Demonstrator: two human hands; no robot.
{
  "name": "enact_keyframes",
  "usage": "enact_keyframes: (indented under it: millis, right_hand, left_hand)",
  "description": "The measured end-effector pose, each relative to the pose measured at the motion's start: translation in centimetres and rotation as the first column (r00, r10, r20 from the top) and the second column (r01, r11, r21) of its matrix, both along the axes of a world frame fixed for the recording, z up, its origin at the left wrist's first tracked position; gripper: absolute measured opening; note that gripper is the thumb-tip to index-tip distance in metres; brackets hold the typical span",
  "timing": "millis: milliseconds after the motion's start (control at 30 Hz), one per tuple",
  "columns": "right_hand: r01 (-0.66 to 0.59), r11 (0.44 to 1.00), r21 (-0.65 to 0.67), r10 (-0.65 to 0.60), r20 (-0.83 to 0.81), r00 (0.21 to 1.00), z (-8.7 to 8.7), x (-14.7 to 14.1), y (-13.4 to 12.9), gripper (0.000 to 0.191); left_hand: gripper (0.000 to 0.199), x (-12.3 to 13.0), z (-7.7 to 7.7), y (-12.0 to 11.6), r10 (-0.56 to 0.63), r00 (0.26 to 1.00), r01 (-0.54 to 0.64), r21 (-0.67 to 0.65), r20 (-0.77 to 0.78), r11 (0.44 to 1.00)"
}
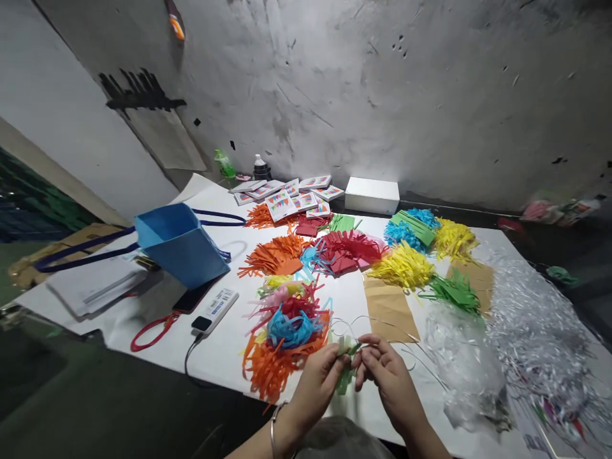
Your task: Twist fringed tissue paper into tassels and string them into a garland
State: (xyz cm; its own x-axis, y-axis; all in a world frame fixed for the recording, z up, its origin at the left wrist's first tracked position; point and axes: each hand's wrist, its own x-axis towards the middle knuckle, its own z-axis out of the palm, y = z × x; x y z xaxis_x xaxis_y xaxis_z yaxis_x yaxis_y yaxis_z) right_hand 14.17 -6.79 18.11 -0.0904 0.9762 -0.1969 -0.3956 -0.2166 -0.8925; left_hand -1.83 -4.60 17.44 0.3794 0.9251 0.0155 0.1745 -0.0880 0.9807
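Observation:
My left hand (315,377) pinches a small bundle of green paper fringe (343,381), whose strips hang below the fingers. Thumb and fingers of my right hand (388,368) close on the twisted dark green end of the same bundle. A thin pale ribbon (399,329) curls around and behind the hands. Just left of them lies a heap of fringed paper tassels, with blue fringe (291,326) on top of orange fringe (273,370). Behind my right hand is a sheet of brown paper (389,307).
A blue bag (174,239), a white power bank (216,311) and a phone lie left. Orange (275,256), red (345,250) and yellow fringe (404,264) cover the middle. Printed packets (282,204) and a white box (371,196) stand behind. Clear plastic (466,360) and silvery strands (540,325) fill the right.

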Motion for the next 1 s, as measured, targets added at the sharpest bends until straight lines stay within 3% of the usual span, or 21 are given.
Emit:
enact_keyframes:
  millis: [67, 133, 300, 400, 500, 633, 767, 1000]
  right_hand:
    - [0.094, 0.996, 0.01, -0.094, 0.085, 0.992, 0.1, 0.8, -0.5, 0.031]
    - [0.123, 0.992, 0.021, -0.124, 0.161, 0.979, 0.1, 1.4, -1.0, 0.031]
    - [0.064, 0.994, 0.093, -0.095, 0.387, 0.917, 0.3, 2.1, -2.1, 0.029]
    - [-0.016, 0.991, 0.136, -0.062, 0.551, 0.832, 0.6, 2.6, -2.6, 0.029]
    - [0.0, 0.986, 0.164, -0.098, 0.592, 0.8, 1.1, 3.1, -3.1, 0.029]
    - [0.01, 0.988, 0.152, -0.102, 0.607, 0.788, 1.7, 3.4, -3.6, 0.029]
    - [0.002, 0.99, 0.138, -0.085, 0.603, 0.793, 1.8, 3.3, -3.7, 0.03]
    - [0.027, 0.992, 0.122, -0.095, 0.595, 0.798, 1.9, 3.2, -4.1, 0.032]
  left_hand:
    - [0.035, 1.0, -0.1, 0.2, 0.064, 0.985, -0.025, -0.235, 0.157, 0.972]
    - [0.036, 1.7, -0.2, 0.2, 0.112, 0.944, 0.026, -0.41, 0.309, 0.912]
    - [0.031, 3.0, -0.2, -0.4, 0.217, 0.821, 0.203, -0.625, 0.528, 0.754]
    - [0.029, 3.6, 0.1, -0.7, 0.274, 0.793, 0.227, -0.682, 0.543, 0.695]
    - [0.028, 3.9, 0.3, -0.7, 0.284, 0.799, 0.21, -0.689, 0.53, 0.694]
    - [0.027, 4.1, 0.3, -0.8, 0.322, 0.8, 0.139, -0.678, 0.507, 0.722]
    - [0.026, 4.2, 0.5, -1.2, 0.295, 0.8, 0.175, -0.673, 0.522, 0.719]
    - [0.03, 4.5, 1.1, -1.7, 0.359, 0.774, 0.202, -0.741, 0.521, 0.64]
